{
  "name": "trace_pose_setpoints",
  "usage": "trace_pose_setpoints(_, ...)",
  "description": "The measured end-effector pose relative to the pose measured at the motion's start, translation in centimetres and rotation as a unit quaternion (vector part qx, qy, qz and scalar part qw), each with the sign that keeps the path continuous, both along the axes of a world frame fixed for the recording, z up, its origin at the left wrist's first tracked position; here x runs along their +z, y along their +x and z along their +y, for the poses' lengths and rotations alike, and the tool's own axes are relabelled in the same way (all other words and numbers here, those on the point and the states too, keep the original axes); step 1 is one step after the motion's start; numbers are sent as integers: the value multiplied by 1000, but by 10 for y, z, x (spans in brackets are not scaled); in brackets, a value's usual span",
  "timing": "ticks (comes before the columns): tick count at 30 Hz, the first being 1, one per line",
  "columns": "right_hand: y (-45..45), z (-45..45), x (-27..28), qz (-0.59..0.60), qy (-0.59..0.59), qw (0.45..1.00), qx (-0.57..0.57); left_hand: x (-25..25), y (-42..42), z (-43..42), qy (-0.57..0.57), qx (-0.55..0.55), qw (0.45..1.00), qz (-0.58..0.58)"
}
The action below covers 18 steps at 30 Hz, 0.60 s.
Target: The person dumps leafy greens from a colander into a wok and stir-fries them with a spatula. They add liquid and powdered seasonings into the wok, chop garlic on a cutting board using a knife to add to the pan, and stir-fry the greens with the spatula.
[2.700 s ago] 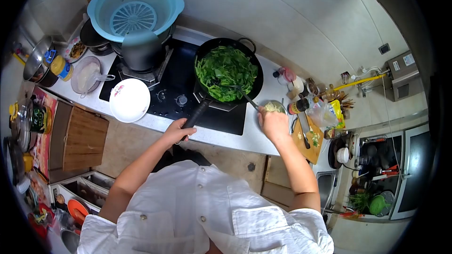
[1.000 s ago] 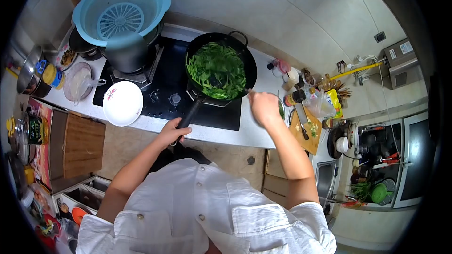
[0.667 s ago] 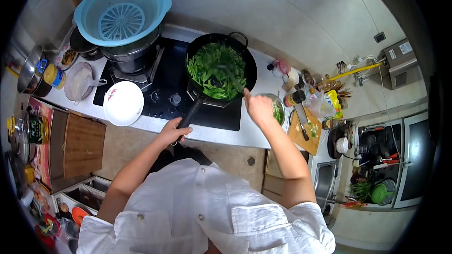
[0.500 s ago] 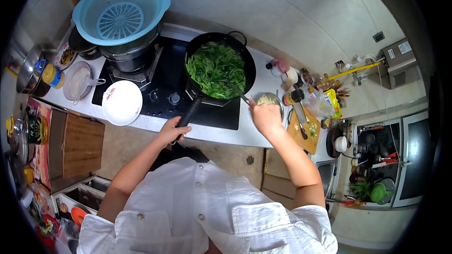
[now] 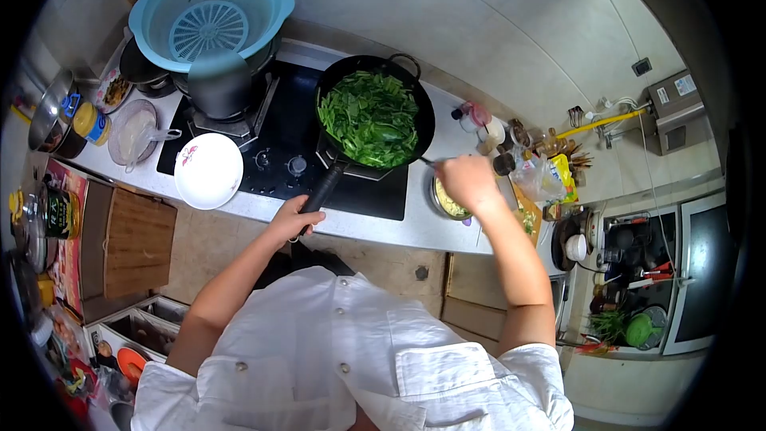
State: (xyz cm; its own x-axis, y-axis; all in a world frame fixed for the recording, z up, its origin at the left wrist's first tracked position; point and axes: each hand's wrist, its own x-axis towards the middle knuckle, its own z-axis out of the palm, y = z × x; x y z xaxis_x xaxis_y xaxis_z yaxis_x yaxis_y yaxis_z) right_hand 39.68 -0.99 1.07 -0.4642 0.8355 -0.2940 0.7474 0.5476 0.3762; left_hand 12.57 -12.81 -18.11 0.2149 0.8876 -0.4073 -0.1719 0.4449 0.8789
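My left hand [image 5: 292,220] is closed around the black handle [image 5: 322,191] of a wok [image 5: 428,116] on the stove. The wok is full of chopped leafy greens [image 5: 369,116], dark and glossy. To the right of the wok, my right hand [image 5: 469,183] grips a spatula, whose thin dark shaft [image 5: 427,162] points toward the greens. I cannot see its blade. Just below that hand stands a bowl [image 5: 436,199] with pale yellowish food in it, partly covered by the hand.
A white plate [image 5: 209,183] lies left of the wok handle. A blue basin [image 5: 275,12] rests on a pot at the back burner. On the right are a cutting board [image 5: 527,209], seasoning jars and a plastic bag [image 5: 540,177]. A glass bowl [image 5: 132,136] stands left.
My right hand has moved a little right with the spatula, drawing it back from the middle of the greens. The greens have shifted in the wok. My left hand stays on the handle.
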Motion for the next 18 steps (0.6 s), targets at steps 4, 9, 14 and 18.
trace_pose_setpoints(4, -19, 16, -14, 37, 40, 997, -53, 0, 1, -1, 4, -3, 1000, 10)
trace_pose_setpoints(9, -6, -3, 63, 51, 54, 996, -49, -1, 1, -2, -4, 0, 1000, 13)
trace_pose_setpoints(14, -23, -36, 69, -43, 0, 999, -31, -1, 1, -2, -2, 11, 1000, 9)
trace_pose_setpoints(18, -11, 22, -5, 24, 66, 996, -59, 6, 1, -2, 2, 5, 1000, 13)
